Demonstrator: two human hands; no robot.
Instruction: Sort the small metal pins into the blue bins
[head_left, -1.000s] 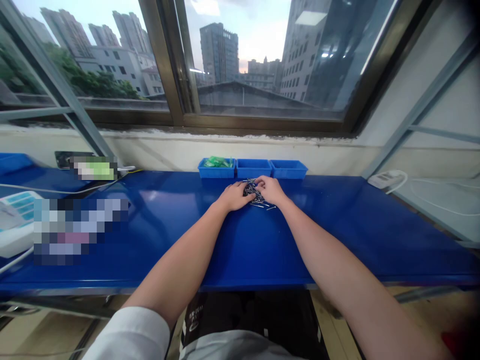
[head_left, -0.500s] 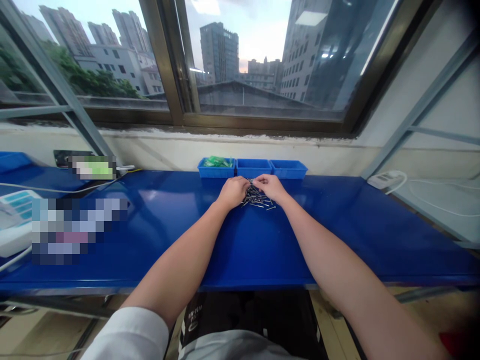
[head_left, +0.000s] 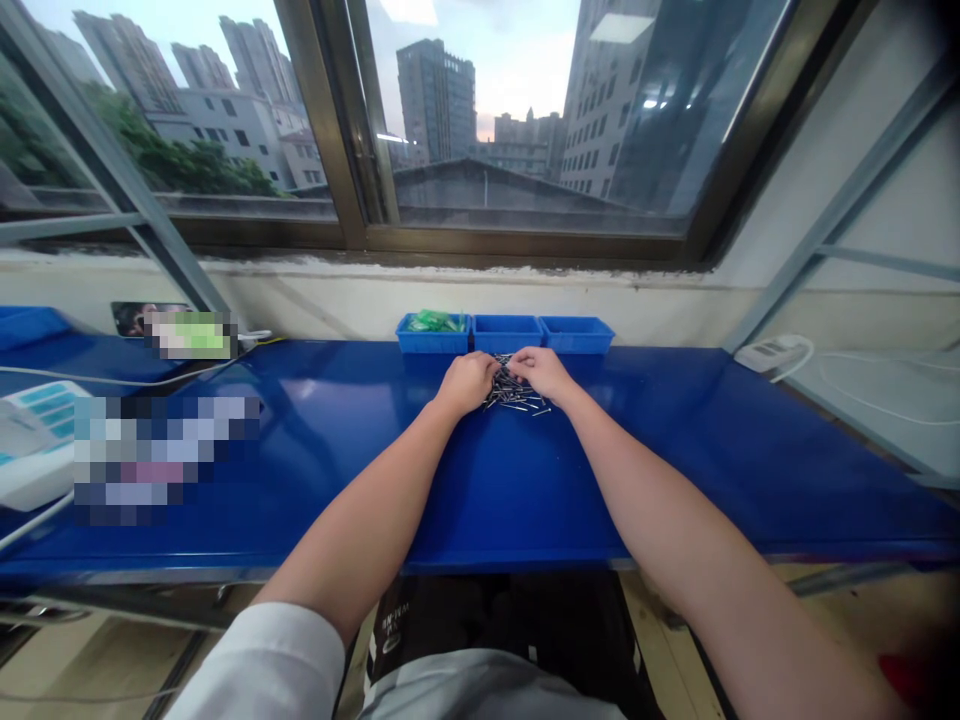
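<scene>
A loose pile of thin dark metal screws or nails (head_left: pixel 517 398) lies on the blue table, just in front of the bins. My left hand (head_left: pixel 469 381) curls at the left side of the pile, its fingertips pressed together among the pieces. From the right, my right hand (head_left: pixel 544 373) reaches the pile's far edge with thumb and forefinger pinched. Whatever is between the fingers of either hand is too small and hidden to make out. The two hands are close together but apart.
Behind the pile stand a blue bin with green packets (head_left: pixel 433 322), a middle blue bin (head_left: pixel 508 346) and a right blue bin (head_left: pixel 577 346). A white device (head_left: pixel 37 440) is on the left of the table (head_left: pixel 517 510). A white power strip (head_left: pixel 771 353) lies far right.
Both hands stay at the pile with almost the same grip. The view has shifted very slightly; nothing else has visibly moved.
</scene>
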